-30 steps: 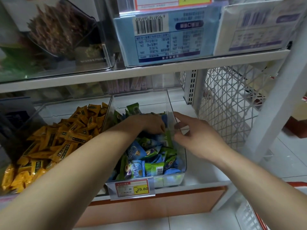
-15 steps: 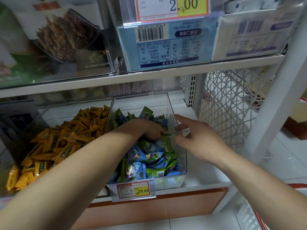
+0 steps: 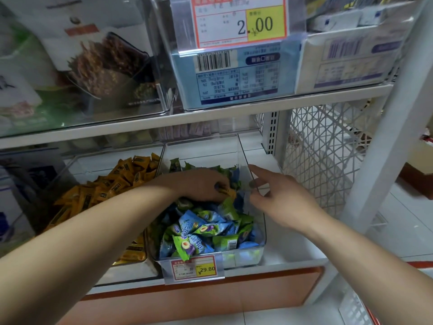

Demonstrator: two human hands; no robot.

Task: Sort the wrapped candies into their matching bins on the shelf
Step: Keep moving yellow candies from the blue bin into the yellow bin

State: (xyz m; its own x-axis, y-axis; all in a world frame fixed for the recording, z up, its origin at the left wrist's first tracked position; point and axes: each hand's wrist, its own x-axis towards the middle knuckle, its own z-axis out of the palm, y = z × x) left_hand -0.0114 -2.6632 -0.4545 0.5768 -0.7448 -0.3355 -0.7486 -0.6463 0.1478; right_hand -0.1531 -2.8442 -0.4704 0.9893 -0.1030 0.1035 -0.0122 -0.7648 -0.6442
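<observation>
Two clear bins stand side by side on the lower shelf. The right bin (image 3: 254, 184) holds several green and blue wrapped candies (image 3: 206, 228). The left bin (image 3: 77, 160) holds several orange wrapped candies (image 3: 126, 174). My left hand (image 3: 201, 184) is down inside the right bin and pinches one orange wrapped candy (image 3: 226, 190) among the green and blue ones. My right hand (image 3: 278, 198) is at the right bin's right wall, forefinger stretched along the rim, thumb against the clear wall, holding nothing.
A price tag reading 29.80 (image 3: 194, 268) hangs on the right bin's front. The upper shelf (image 3: 210, 113) carries boxed goods and a 2.00 tag (image 3: 241, 22) close above the bins. A white lattice panel (image 3: 323, 156) and shelf post (image 3: 384, 127) stand to the right.
My left hand dug among the green and blue candies and now has an orange one between its fingers. My right hand stayed at the bin wall. The view tilted upward a little.
</observation>
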